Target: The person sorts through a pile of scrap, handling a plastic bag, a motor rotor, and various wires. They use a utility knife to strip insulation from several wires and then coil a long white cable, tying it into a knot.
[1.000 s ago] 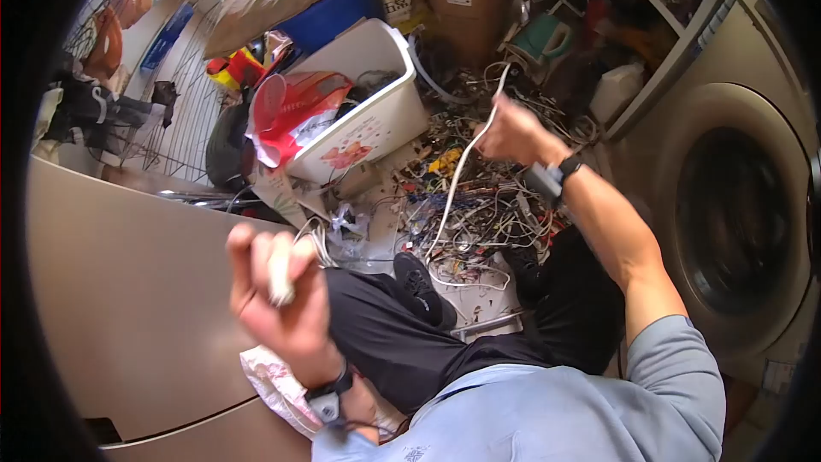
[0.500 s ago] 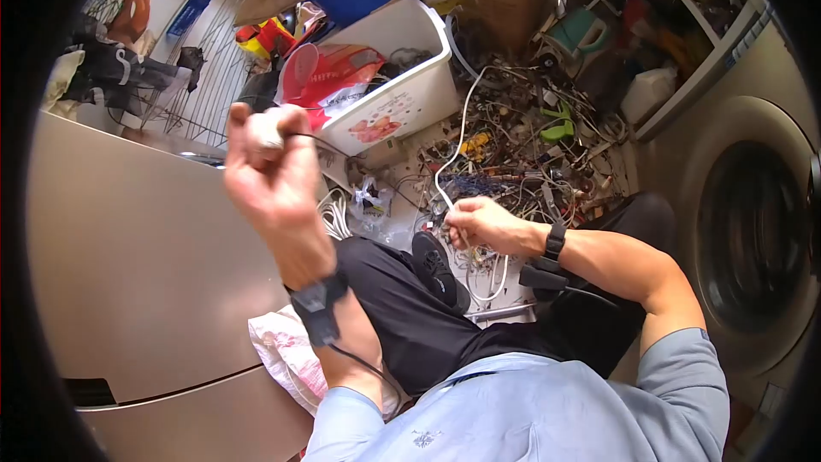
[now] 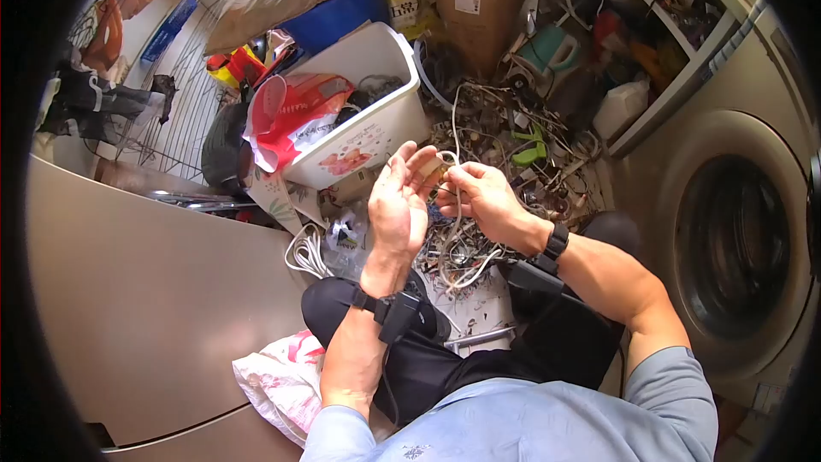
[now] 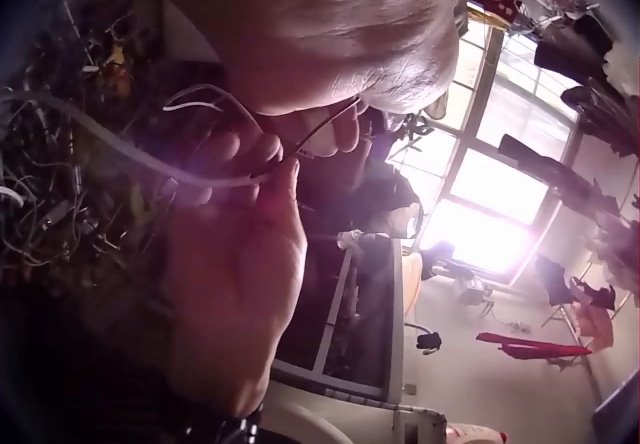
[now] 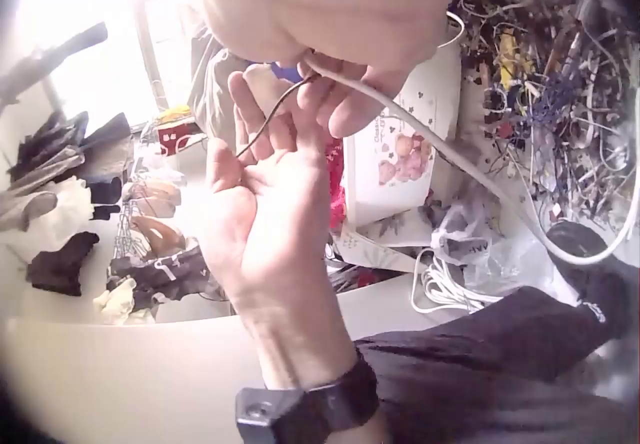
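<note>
Both hands meet over the heap of cables in the head view. My right hand pinches a white cable between thumb and fingers. From there the cable sweeps in a long curve past the floor in the right wrist view. My left hand is turned palm up beside it, with fingers partly bent. A thin dark wire runs from the left thumb and fingers to the right fingertips, where it meets the white cable. A small whitish piece shows among the left fingers; its kind is unclear.
Loose wires and scrap cover the floor ahead, a green plastic piece among them. A white bin with bags stands behind, a coiled white cable near the left knee. A washing machine borders the right, a smooth panel the left.
The left hand has come down and right from its raised place at the left. My right hand came back from the heap, then rose to meet it, still with the white cable.
</note>
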Motion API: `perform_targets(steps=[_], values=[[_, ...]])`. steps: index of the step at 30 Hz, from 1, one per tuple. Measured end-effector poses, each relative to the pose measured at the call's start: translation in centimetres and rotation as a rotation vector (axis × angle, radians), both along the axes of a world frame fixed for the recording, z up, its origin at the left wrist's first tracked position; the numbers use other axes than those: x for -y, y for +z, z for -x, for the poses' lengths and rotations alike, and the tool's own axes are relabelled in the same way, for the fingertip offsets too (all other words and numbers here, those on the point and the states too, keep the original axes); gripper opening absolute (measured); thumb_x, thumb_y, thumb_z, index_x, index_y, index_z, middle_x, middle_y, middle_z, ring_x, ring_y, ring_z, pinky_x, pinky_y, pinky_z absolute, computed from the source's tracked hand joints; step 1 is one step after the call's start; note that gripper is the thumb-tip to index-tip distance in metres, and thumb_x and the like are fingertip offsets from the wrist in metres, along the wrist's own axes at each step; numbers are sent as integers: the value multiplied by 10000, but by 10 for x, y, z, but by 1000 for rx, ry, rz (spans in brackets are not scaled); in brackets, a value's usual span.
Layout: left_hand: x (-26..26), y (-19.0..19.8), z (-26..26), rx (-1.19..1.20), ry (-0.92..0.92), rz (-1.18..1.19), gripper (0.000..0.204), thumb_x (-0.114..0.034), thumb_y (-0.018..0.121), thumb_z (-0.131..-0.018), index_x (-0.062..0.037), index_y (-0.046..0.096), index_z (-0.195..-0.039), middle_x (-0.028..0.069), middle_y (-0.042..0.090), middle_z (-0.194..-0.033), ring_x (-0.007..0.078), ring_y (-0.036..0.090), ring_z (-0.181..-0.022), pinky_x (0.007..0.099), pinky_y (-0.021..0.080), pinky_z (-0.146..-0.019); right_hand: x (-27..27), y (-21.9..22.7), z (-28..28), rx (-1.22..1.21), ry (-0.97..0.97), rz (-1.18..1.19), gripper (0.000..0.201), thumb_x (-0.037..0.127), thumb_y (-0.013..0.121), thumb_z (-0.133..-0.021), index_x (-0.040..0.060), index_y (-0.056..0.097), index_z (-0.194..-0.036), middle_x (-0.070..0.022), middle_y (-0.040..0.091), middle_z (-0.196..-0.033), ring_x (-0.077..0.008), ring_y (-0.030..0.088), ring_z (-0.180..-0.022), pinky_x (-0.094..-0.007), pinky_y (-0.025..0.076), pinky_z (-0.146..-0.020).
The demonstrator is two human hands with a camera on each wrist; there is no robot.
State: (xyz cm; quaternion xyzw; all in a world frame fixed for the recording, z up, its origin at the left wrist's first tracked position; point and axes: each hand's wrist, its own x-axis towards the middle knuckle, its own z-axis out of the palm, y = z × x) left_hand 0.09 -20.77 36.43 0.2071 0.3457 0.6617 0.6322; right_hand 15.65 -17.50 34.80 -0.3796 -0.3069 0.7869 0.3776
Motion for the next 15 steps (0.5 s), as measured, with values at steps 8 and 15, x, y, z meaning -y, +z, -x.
perform_targets(steps=[8, 15], values=[[2, -6, -26, -23, 132, -30, 415, -281, 402, -1127, 55, 502, -1349, 165, 727, -1039, 256, 696, -1009, 372, 536, -944, -26, -11, 6, -31, -54, 101, 175, 217, 570, -1059, 54, 629, -1072, -29, 661, -923, -123, 647, -830, -305, 572, -728], [-4, 4, -34, 108, 31, -178, 408, -291, 388, -1132, 41, 608, -1221, -9, 395, -528, 162, 453, -523, 338, 470, -694, -46, 18, -2, -213, -185, 151, 169, 141, 514, -1074, 2, 604, -1038, -10, 579, -782, -103, 545, -642, -278, 505, -584]])
